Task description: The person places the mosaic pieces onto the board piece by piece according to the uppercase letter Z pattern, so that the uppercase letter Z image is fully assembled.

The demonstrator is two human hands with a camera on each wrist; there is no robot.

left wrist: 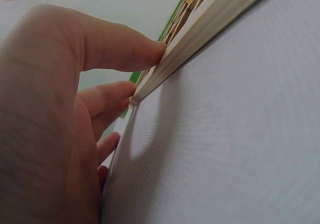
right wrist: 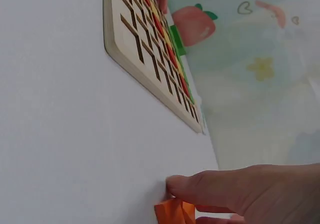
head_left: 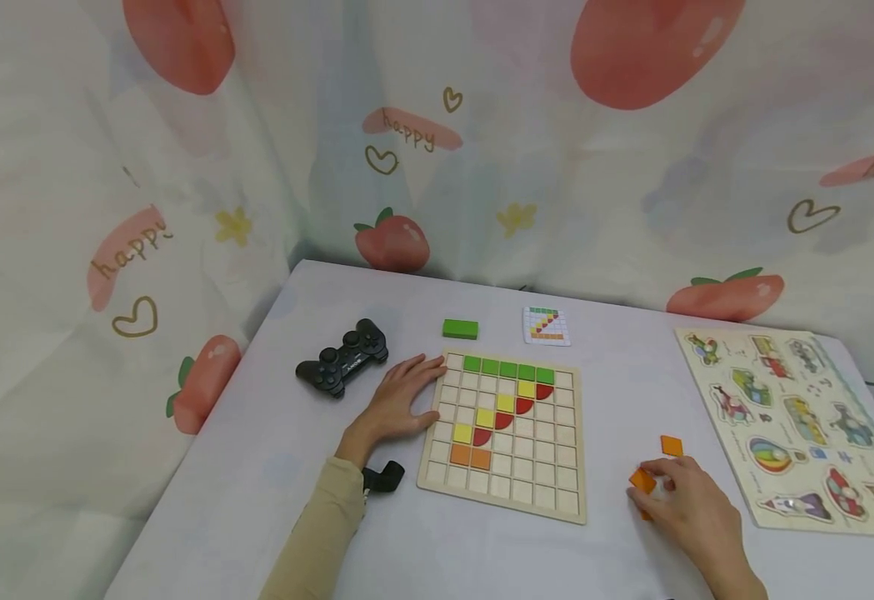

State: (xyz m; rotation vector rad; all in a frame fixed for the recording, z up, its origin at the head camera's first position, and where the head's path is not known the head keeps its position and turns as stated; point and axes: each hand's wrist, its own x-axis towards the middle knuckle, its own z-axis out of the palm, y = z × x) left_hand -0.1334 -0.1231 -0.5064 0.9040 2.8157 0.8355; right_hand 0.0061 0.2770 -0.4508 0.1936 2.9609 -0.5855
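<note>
A wooden grid board (head_left: 507, 492) lies on the table, with green, yellow and orange squares and red quarter-round pieces set in some cells. My left hand (head_left: 399, 400) rests at its left edge, thumb and fingertips touching the rim, fingers fairly straight; the left wrist view shows the thumb (left wrist: 125, 48) against the board's side. To the right of the board, my right hand (head_left: 695, 508) pinches an orange square tile (head_left: 642, 480) between thumb and fingers. Another orange tile (head_left: 671, 446) lies just beyond that hand, and part of one more shows beneath the held tile.
Behind the board are a green block (head_left: 461, 329) and a small pattern card (head_left: 546, 326). A black game controller (head_left: 342, 358) lies at the left. On the right is a picture puzzle board (head_left: 774, 400). A patterned curtain (head_left: 556, 183) hangs behind the table.
</note>
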